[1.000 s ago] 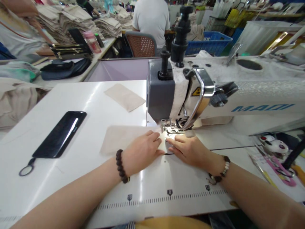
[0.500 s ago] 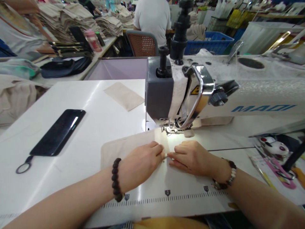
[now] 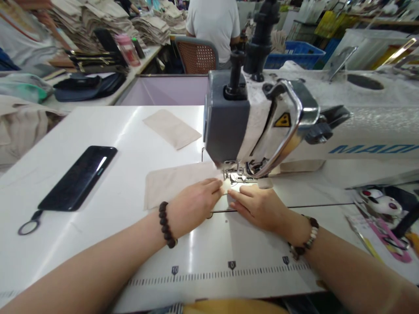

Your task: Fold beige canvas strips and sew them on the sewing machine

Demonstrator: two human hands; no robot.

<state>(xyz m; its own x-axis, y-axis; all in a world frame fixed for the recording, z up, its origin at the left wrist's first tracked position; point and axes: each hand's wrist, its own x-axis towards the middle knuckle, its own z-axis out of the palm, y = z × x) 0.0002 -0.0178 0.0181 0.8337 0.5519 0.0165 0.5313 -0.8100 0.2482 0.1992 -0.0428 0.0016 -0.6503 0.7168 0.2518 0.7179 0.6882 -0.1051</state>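
Note:
A beige fabric piece lies on the white sewing table, its right end under the presser foot of the sewing machine. My left hand is closed on the fabric's near right edge, fingertips just left of the foot. Close beside it, my right hand has curled fingers, with the index fingertip at the fabric's corner; the grip itself is partly hidden. Farther back, a second beige fabric piece lies flat, left of the machine head.
A black phone with a ring strap lies on the left. Scissors with pink handles and other small tools are at the right. Printed scale marks run along the front edge. A person sits beyond, near a blue basket.
Both hands have moved forward toward the presser foot, carrying the fabric's near edge with them. The fabric reaches farther under the machine. The view has shifted slightly.

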